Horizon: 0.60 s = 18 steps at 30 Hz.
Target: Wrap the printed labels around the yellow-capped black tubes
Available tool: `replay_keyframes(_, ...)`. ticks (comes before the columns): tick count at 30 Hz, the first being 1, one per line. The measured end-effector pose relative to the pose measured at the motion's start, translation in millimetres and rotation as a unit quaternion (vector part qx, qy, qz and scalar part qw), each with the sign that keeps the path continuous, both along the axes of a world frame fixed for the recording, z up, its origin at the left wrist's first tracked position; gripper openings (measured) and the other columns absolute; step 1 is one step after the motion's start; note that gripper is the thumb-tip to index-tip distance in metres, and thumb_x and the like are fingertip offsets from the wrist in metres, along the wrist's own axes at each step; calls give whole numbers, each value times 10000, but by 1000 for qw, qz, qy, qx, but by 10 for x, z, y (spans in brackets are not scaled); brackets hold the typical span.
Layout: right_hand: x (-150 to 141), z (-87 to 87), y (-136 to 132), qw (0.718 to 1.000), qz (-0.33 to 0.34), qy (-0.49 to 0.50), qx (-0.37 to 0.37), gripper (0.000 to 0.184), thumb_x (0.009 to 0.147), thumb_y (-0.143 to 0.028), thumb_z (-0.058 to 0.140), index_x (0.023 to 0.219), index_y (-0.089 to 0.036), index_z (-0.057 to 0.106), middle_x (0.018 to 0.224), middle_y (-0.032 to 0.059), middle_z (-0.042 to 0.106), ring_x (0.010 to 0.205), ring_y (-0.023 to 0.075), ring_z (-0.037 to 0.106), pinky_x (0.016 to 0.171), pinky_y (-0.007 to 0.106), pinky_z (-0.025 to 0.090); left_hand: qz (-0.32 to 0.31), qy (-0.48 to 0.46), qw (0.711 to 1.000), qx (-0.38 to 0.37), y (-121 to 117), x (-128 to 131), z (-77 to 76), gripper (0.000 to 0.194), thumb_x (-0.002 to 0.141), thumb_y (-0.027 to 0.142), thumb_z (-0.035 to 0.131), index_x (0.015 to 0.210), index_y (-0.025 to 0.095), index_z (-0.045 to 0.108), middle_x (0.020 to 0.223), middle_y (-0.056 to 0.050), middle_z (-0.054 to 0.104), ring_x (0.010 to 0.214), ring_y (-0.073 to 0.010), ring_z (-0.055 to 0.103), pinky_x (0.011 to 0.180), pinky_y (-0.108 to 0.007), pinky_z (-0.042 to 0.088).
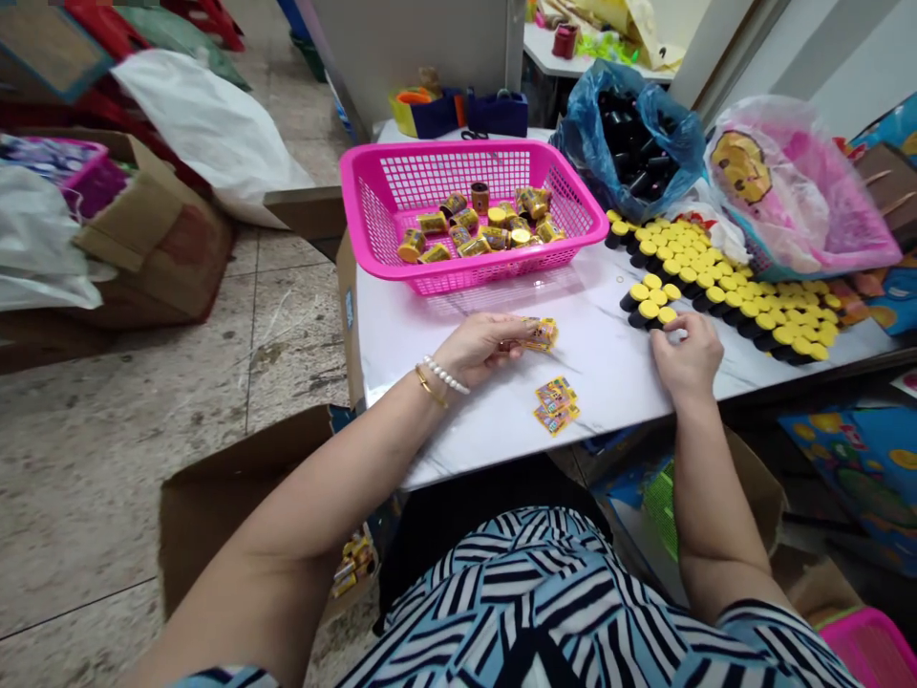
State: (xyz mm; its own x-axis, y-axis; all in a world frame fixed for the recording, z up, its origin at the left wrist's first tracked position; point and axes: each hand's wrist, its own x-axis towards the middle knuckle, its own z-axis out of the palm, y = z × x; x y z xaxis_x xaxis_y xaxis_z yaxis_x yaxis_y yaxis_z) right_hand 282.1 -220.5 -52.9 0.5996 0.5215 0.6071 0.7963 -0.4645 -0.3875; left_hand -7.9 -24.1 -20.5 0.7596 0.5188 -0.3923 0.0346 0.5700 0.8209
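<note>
My left hand is closed around a small stack of yellow printed labels, held just above the white table. Two more labels lie overlapping on the tabletop nearer to me. My right hand is curled, with thumb and fingertips pinching at the near edge of a small group of black canisters with yellow lids. Its fingers partly hide the canister they touch. In front of me a pink basket holds several canisters wrapped in the yellow labels.
Rows of yellow-lidded canisters cover the table's right side. Behind them stand a blue plastic bag of black canisters and a pink bag-lined basket. Tape dispensers and scissors sit at the back. An open cardboard box is at lower left.
</note>
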Motion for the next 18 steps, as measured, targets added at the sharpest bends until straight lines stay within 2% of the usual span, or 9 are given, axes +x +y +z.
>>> replay_keyframes(4,-45,-96,42,999,-29,15,-12,157,787,-300,646,794,-251,497,841,45,644,848,253,599,854,415,500,3,-11,1000,-29,16,2,-19,182,769,219,869,850,82,779,700,-66,713,430,-29,470,349,-146,229)
replay_keyframes(9,-74,-67,35,999,-21,21,-20,241,743,-322,690,836,-258,477,945,63,679,927,272,618,870,417,502,1,-28,999,-21,29,-13,-49,222,749,248,898,797,86,754,632,-27,657,415,-23,442,336,-130,243)
replay_keyframes(12,-23,-48,31,999,2,41,12,270,754,-333,722,857,-252,486,1053,64,724,933,243,649,851,388,523,-1,-36,999,-21,36,-8,-56,238,738,258,911,789,86,754,637,-27,657,423,-22,448,343,-122,279)
replay_keyframes(15,-53,6,30,998,-3,44,33,249,764,-320,738,864,-241,524,959,40,711,821,213,640,855,400,538,-7,-27,999,-32,37,-5,-30,216,740,235,902,797,86,758,649,-39,673,419,-23,455,338,-118,275)
replay_keyframes(17,-183,76,39,992,8,80,95,309,768,-327,767,993,-226,581,967,39,686,800,199,640,850,406,562,-2,-19,999,-46,39,-5,-1,192,752,219,887,777,89,748,617,-33,655,401,-23,444,325,-117,240)
replay_keyframes(18,-282,120,52,982,37,118,140,393,774,-338,786,1097,-222,594,1014,50,681,838,202,658,848,401,579,2,-15,998,-54,40,-5,13,185,761,214,878,765,90,740,591,-25,637,389,-23,431,318,-118,216)
